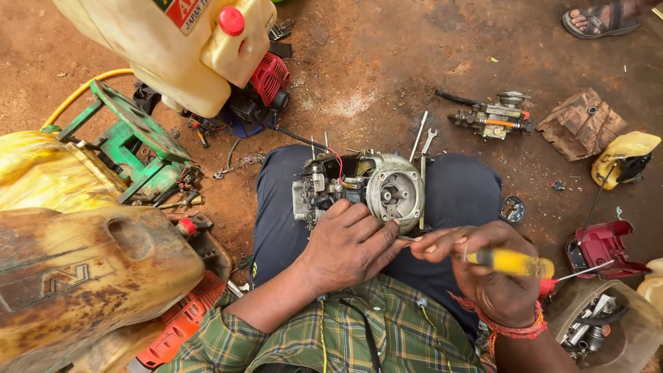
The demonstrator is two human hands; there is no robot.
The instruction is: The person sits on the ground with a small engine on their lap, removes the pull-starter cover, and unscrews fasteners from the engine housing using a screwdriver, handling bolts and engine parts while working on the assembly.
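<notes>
A small grey metal engine (pixel 373 186) with a round housing and red and black wires rests on my lap. My left hand (pixel 349 245) grips its near side, fingers wrapped on the housing's lower edge. My right hand (pixel 483 266) is closed around a yellow-handled screwdriver (pixel 511 262), held sideways just right of the engine, with a small thin part pinched at the fingertips close to the left hand.
A cream sprayer tank (pixel 173 48) with red cap and red motor lies at upper left, worn yellow tanks (pixel 76 276) at left. A carburettor assembly (pixel 494 117), wrenches (pixel 423 141), a red cover (pixel 604 245) and a parts bowl (pixel 601 328) lie on the dirt. Someone's sandalled foot (pixel 601 17) is top right.
</notes>
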